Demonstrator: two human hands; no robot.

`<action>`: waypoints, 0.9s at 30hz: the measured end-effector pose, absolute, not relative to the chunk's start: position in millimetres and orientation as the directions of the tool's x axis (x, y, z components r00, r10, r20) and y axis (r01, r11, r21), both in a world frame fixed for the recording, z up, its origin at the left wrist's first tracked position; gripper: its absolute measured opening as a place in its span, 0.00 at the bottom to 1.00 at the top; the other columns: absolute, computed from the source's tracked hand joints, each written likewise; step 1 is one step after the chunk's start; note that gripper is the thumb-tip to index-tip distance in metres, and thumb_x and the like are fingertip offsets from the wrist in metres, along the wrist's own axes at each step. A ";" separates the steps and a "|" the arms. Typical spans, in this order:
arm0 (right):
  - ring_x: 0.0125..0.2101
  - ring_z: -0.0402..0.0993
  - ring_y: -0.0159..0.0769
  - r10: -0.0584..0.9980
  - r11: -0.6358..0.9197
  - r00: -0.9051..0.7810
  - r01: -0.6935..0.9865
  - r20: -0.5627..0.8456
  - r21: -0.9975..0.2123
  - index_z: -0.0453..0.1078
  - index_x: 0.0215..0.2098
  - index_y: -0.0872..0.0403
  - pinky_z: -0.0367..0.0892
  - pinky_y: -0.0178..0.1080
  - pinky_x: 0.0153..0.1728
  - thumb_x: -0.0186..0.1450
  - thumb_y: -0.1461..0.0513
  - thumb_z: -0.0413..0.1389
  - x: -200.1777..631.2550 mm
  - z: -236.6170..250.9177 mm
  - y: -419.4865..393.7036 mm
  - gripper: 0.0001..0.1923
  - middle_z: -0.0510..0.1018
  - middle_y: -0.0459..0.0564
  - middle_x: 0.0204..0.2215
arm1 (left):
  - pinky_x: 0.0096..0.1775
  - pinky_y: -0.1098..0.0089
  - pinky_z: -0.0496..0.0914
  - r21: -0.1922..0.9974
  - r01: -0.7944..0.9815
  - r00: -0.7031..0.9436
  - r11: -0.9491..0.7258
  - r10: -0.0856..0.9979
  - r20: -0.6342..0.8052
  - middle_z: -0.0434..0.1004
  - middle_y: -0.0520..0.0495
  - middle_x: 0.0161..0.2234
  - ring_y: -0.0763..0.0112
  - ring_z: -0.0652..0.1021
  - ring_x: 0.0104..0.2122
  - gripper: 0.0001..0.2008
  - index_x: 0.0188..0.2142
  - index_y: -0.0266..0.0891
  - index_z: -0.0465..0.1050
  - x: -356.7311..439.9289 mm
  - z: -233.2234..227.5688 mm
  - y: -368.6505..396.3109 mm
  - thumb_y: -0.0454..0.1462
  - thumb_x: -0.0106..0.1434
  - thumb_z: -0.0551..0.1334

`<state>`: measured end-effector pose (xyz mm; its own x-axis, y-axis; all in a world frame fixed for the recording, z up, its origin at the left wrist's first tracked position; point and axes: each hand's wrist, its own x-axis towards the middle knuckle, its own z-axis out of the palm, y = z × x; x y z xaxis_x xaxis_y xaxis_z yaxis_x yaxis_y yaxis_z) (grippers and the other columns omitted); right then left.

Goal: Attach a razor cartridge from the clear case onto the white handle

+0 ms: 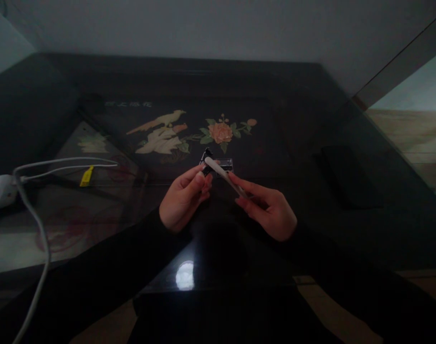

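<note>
Two bare hands at work above a dark, glossy table (296,110), seen from the wearer's head; the hands mark the dial's centre, and twelve o'clock is the table's far edge. The left hand (184,198) has its thumb and fingers closed on a small dark piece (207,168), whose exact form is too small and dim to tell. The right hand (268,208) pinches a slender pale tool (225,175) between thumb and fingers; the tool slants toward ten o'clock, and its rounded end overlaps the dark piece in view, though actual contact cannot be told. Just beyond, at twelve o'clock, a small rectangular item (225,165) with a dark, partly shiny surface shows behind the tool; whether it is joined to the dark piece is unclear. Farther toward twelve lies a pink flower design (220,131), with a bird design (164,119) between ten and eleven. At three o'clock, well apart, is a flat black object (348,177). At nine o'clock, a yellow tag (86,176) hangs near a white cable (42,229), which curves down toward eight; farther out at nine is a white device (1,191).
</note>
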<state>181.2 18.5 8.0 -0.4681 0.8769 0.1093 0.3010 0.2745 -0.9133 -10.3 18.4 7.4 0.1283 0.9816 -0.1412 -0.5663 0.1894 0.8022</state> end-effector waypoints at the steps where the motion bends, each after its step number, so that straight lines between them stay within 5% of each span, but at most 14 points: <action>1: 0.34 0.78 0.35 0.871 0.279 -0.478 0.295 0.111 -0.914 0.64 0.60 0.51 0.74 0.37 0.33 0.65 0.62 0.53 180.9 8.8 17.5 0.24 0.81 0.49 0.39 | 0.22 0.81 0.58 0.802 -0.567 0.130 0.187 0.982 -0.137 0.62 0.55 0.24 0.82 0.61 0.22 0.23 0.40 0.34 0.77 -10.4 7.0 18.7 0.44 0.46 0.74; 15: 0.38 0.77 0.36 0.840 0.342 -0.516 0.261 0.169 -0.903 0.65 0.59 0.51 0.74 0.39 0.37 0.65 0.63 0.53 179.8 8.4 14.6 0.23 0.79 0.50 0.45 | 0.22 0.82 0.58 0.814 -0.549 0.147 0.191 0.980 -0.132 0.61 0.55 0.23 0.82 0.61 0.22 0.24 0.42 0.36 0.77 -11.1 4.0 18.3 0.46 0.47 0.73; 27: 0.25 0.73 0.30 0.902 0.257 -0.421 0.340 0.098 -0.905 0.64 0.60 0.52 0.70 0.33 0.26 0.65 0.63 0.53 181.6 8.3 22.1 0.24 0.81 0.49 0.37 | 0.21 0.81 0.59 0.790 -0.585 0.134 0.185 0.982 -0.130 0.65 0.54 0.25 0.82 0.63 0.22 0.18 0.34 0.35 0.75 -10.8 4.6 17.7 0.44 0.48 0.73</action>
<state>181.6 22.1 8.3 -0.4208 0.9018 0.0981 0.3395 0.2568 -0.9049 -10.8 17.7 4.6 0.1345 0.9824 -0.1300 -0.5851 0.1846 0.7897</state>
